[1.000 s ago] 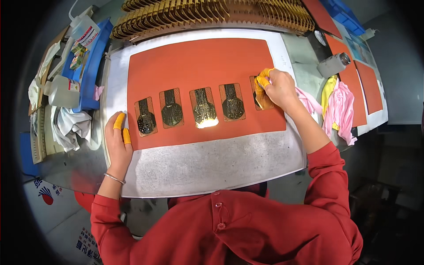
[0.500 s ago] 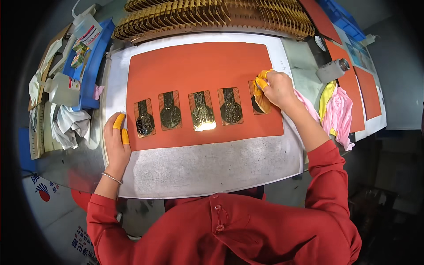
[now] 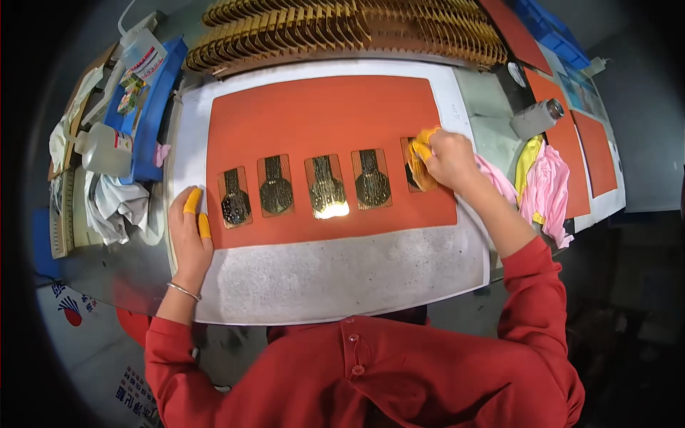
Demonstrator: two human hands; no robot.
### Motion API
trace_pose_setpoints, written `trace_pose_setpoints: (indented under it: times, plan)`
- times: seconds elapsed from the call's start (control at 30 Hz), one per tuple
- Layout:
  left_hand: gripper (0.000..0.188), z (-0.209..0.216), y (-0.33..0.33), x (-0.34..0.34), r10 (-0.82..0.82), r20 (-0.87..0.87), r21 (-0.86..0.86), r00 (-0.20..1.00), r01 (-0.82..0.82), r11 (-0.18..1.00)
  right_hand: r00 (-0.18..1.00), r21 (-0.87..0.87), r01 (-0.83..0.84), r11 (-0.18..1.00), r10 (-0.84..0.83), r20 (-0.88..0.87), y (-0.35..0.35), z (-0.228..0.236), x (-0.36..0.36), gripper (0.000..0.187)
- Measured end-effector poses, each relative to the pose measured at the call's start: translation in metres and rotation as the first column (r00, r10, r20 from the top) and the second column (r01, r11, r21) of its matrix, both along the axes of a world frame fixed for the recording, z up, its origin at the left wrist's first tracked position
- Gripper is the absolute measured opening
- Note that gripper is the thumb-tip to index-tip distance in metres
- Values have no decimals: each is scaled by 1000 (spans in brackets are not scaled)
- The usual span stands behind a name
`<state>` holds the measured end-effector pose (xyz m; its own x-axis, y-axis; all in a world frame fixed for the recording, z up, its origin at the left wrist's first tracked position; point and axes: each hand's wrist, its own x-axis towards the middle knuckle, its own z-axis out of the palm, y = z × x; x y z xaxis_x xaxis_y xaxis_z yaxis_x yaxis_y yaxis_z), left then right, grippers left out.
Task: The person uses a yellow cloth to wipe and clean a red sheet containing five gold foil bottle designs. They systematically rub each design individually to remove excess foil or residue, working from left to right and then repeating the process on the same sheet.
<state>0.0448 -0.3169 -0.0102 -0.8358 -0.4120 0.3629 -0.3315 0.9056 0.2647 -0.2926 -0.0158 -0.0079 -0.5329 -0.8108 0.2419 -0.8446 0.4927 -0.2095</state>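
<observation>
An orange sheet (image 3: 321,114) lies on a white board (image 3: 342,278) and carries a row of several small gold-and-black patterned pieces (image 3: 327,187). My right hand (image 3: 446,158), with yellow finger covers, presses a yellow cloth (image 3: 419,146) onto the rightmost piece. My left hand (image 3: 189,232), also with yellow finger covers, rests flat on the board's left edge beside the leftmost piece (image 3: 234,199), fingers apart and holding nothing.
Gold fan-shaped pieces (image 3: 342,25) are stacked in a row behind the board. A clear bottle (image 3: 103,150), white rags (image 3: 118,207) and a blue tray (image 3: 146,100) sit at the left. Pink and yellow cloths (image 3: 546,185), a grey can (image 3: 536,118) and more orange sheets (image 3: 581,139) lie at the right.
My right hand has shifted slightly with the yellow cloth on the rightmost piece. My left hand has stayed on the board's left edge.
</observation>
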Motion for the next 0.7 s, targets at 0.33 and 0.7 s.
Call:
trace_pose_setpoints:
  times: [0.33, 0.7]
  plan:
    - [40, 1, -1, 0, -7, 7, -3, 1000, 7, 1000, 999, 22, -39, 999, 39, 12, -11, 12, -10, 10]
    - [40, 1, -3, 5, -1, -4, 22, 1000, 1, 1000, 982, 32, -165, 986, 161, 97, 3, 8, -18, 11]
